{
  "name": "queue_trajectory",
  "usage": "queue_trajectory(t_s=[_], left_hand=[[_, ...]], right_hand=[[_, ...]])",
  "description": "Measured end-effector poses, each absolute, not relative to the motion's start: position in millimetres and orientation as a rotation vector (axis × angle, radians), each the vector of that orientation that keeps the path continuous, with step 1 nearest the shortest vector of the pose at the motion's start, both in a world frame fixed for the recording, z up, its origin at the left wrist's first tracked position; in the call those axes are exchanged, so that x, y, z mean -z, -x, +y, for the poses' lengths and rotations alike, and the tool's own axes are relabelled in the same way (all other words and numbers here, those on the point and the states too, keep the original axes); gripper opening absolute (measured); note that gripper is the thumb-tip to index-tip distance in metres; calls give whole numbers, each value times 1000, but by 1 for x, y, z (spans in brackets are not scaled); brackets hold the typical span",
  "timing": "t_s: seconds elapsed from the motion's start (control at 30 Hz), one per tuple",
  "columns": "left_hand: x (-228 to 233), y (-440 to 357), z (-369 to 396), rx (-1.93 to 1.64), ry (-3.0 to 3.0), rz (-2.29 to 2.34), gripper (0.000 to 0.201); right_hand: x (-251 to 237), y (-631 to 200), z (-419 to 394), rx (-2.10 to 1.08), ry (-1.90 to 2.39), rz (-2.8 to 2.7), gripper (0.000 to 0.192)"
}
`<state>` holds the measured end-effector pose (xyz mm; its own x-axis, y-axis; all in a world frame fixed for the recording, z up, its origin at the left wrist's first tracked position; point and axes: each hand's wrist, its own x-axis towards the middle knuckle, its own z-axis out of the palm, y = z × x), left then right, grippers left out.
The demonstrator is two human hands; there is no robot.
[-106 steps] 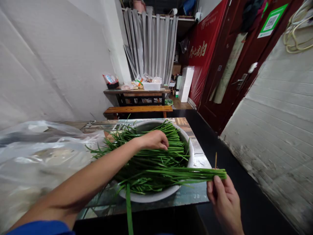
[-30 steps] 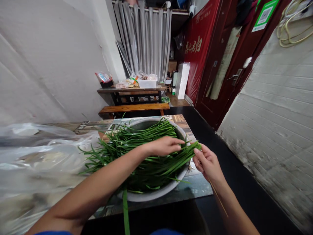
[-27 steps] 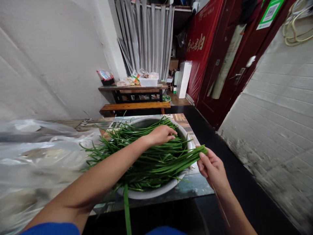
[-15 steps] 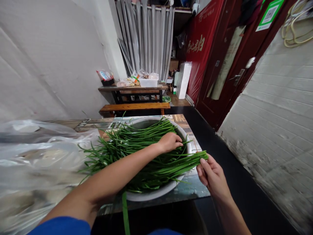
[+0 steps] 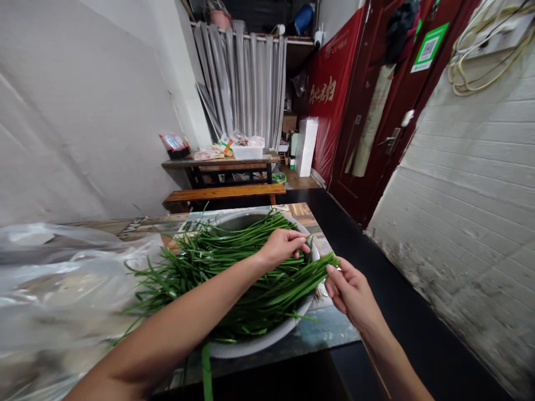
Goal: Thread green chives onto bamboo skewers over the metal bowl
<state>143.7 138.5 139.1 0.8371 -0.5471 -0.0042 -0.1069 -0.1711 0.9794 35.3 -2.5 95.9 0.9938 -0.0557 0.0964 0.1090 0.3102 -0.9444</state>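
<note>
A wide metal basin (image 5: 251,346) on the table holds a heap of long green chives (image 5: 217,262). My right hand (image 5: 349,292) grips the cut ends of a bunch of chives (image 5: 301,284) at the basin's right rim, and a thin wooden stick runs down along its wrist. My left hand (image 5: 283,246) reaches across the basin and pinches a few stalks on top of the heap, close to the bunch's tips.
Clear plastic bags (image 5: 62,278) cover the table's left side. The table edge (image 5: 330,334) drops to a dark floor on the right. A white brick wall (image 5: 468,234) is close on the right. Behind stand a bench (image 5: 225,194), another table (image 5: 219,162) with food items, and a red door (image 5: 376,122).
My right hand has brought the bunch back in toward the basin rim. My left hand has shifted slightly along the heap, still picking stalks.
</note>
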Motion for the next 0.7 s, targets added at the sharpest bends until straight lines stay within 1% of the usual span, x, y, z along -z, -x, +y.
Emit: queue_trajectory(t_s=[0.3,0.47,0.7], left_hand=[[-142,-141,137,341,-1702,-537,30],[-142,-142,137,270,-1801,-568,30],[-143,-143,140,196,-1883,-645,29]], right_hand=[[-98,-40,-2,94,1268,-51,20],[-99,-41,-1,93,1257,-33,25],[-101,-40,0,97,1237,-37,24]])
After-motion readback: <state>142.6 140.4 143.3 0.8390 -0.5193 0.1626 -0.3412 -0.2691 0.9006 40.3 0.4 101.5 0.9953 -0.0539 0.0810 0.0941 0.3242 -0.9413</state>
